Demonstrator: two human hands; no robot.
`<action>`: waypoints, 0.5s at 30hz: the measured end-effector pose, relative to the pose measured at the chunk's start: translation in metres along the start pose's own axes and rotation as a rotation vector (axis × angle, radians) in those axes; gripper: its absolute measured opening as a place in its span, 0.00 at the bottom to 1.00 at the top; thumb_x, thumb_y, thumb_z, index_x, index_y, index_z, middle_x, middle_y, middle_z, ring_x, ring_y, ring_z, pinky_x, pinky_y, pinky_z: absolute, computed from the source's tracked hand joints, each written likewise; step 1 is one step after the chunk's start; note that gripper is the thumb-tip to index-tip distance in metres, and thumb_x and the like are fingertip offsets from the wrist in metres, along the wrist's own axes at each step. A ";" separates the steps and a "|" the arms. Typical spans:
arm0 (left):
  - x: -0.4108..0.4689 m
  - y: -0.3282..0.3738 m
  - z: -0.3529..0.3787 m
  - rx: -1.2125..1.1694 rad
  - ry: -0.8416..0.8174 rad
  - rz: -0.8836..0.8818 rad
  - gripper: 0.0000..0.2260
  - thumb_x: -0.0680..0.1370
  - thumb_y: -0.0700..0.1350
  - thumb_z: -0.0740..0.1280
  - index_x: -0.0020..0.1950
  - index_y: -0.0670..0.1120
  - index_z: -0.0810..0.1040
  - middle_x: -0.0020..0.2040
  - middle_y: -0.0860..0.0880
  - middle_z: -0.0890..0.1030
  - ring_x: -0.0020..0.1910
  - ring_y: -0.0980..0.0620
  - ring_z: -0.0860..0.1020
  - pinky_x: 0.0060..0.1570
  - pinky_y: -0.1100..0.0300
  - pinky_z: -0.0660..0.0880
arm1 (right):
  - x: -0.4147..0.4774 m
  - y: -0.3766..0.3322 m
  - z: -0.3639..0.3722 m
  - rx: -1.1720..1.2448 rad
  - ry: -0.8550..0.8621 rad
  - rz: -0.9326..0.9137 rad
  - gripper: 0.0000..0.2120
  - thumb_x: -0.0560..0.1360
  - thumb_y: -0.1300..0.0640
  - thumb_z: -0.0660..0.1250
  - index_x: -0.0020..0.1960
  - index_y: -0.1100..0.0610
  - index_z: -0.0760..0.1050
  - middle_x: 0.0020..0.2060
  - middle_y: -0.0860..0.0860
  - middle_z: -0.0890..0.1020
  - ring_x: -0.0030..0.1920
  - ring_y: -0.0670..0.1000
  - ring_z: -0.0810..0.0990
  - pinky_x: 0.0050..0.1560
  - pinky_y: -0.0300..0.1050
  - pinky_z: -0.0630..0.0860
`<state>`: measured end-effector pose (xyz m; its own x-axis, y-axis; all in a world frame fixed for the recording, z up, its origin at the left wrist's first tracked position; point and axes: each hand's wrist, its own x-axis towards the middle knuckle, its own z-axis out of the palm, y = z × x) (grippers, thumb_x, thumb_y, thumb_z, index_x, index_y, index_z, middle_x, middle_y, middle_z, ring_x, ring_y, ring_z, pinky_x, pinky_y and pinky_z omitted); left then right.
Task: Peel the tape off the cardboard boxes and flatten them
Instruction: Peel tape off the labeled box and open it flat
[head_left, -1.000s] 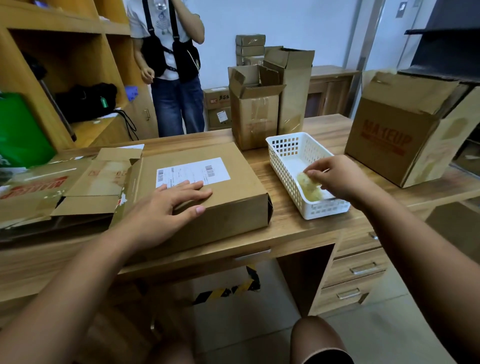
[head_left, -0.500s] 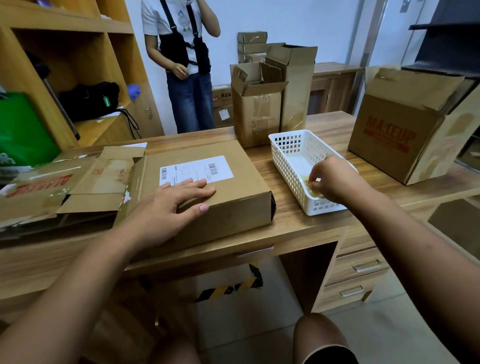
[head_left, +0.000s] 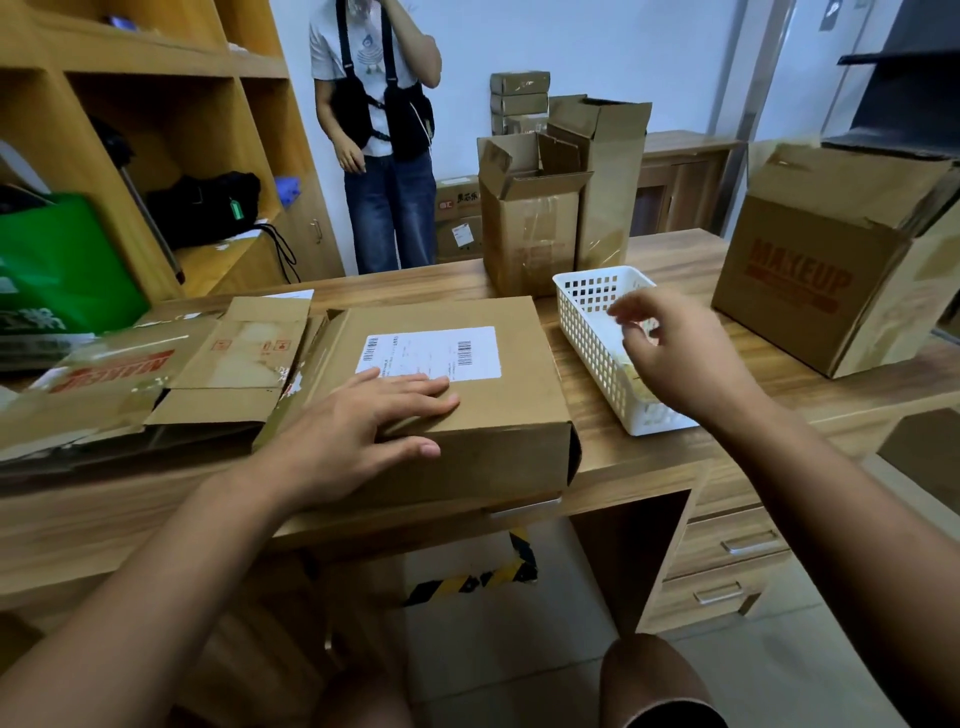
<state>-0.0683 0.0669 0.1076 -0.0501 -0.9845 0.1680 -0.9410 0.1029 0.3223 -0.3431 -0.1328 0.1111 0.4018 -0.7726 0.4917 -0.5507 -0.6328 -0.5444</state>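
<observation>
1. Two bare hands show in my feed. My left hand (head_left: 358, 431) lies flat on top of the low cardboard box (head_left: 519, 405). Its fingers are straight and together with the tips at the lower edge of the shipping label (head_left: 431, 353), the thumb is spread along the near top edge, and it grips nothing.
2. My right hand (head_left: 680, 358) hangs over the white lattice basket (head_left: 587, 322). The fingers are loosely spread and a little blurred, and I can see nothing held in them.
3. The low box sits at the near edge of the wooden desk (head_left: 623, 457), just left of the basket, with its top closed. Its white label carries two barcodes and fine print too small for me to read.
4. Flattened cardboard lies against the box's left side. The nearer piece (head_left: 244, 358) bears small red handling symbols. The larger sheet (head_left: 130, 384) beyond it has red block lettering, upside down to me (it looks like MAKEUP, though I can't vouch for every letter).
5. On the right of the desk stands an open box (head_left: 800, 280) with "MAKEUP" printed in red on its side. The smaller red line beneath is unreadable.
6. Behind the basket, two tall open boxes (head_left: 530, 234) (head_left: 608, 182) stand side by side with their flaps up and clear tape glinting on their faces.
7. A bystander (head_left: 384, 130) in jeans stands beyond the desk. A green bag (head_left: 62, 260) with white characters sits at the far left.
</observation>
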 end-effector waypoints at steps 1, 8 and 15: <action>-0.001 -0.001 0.000 0.001 -0.002 0.011 0.24 0.74 0.65 0.62 0.71 0.68 0.69 0.74 0.68 0.66 0.74 0.71 0.58 0.79 0.52 0.52 | -0.003 -0.008 0.001 0.024 -0.043 -0.052 0.15 0.80 0.61 0.63 0.62 0.49 0.78 0.59 0.42 0.80 0.61 0.43 0.77 0.63 0.41 0.73; -0.014 -0.010 0.000 0.003 0.080 0.069 0.21 0.77 0.52 0.67 0.70 0.64 0.72 0.71 0.67 0.70 0.74 0.67 0.62 0.77 0.48 0.58 | -0.016 -0.037 0.018 0.003 -0.364 -0.267 0.27 0.77 0.70 0.61 0.70 0.48 0.75 0.73 0.43 0.72 0.79 0.44 0.57 0.76 0.38 0.53; -0.025 -0.025 0.005 0.016 0.265 0.031 0.23 0.77 0.40 0.72 0.67 0.62 0.77 0.68 0.63 0.76 0.71 0.61 0.70 0.71 0.48 0.69 | -0.038 -0.031 0.022 -0.037 -0.421 -0.367 0.26 0.77 0.63 0.66 0.72 0.46 0.74 0.72 0.42 0.72 0.73 0.43 0.68 0.73 0.43 0.67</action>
<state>-0.0452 0.0887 0.0911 0.0082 -0.9093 0.4160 -0.9456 0.1282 0.2989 -0.3248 -0.0855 0.0942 0.8252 -0.4608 0.3267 -0.3420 -0.8679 -0.3603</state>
